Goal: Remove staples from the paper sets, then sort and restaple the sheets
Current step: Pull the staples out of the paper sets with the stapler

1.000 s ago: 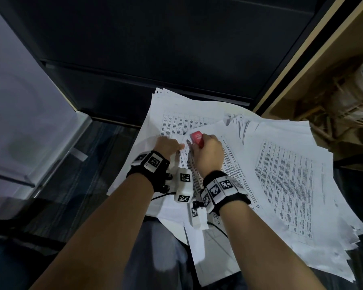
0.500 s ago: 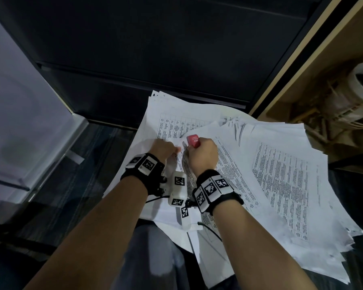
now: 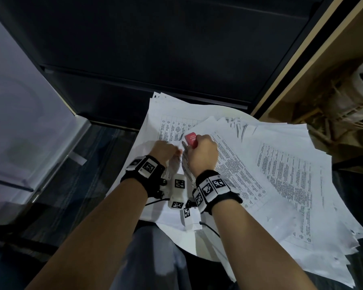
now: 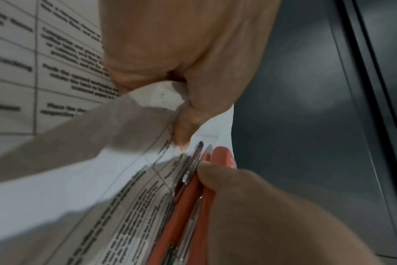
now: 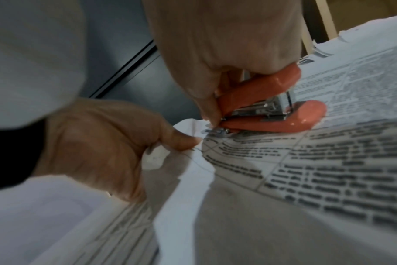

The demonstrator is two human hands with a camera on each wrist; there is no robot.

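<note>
Red plastic stapler (image 5: 267, 109) is being gripped in the right hand (image 3: 201, 153), fingers curled round it, its metal rear tip being worked at the staple (image 5: 213, 131) in the paper set's (image 5: 295, 161) top corner. That corner is being pinched between thumb and fingers of the left hand (image 3: 164, 150), above the fanned stack (image 3: 291, 181) on the round white table (image 3: 182, 239). Judgement: tip is best kept flat under the staple crown, with paper held taut so thin, creased sheets are not being torn.
</note>
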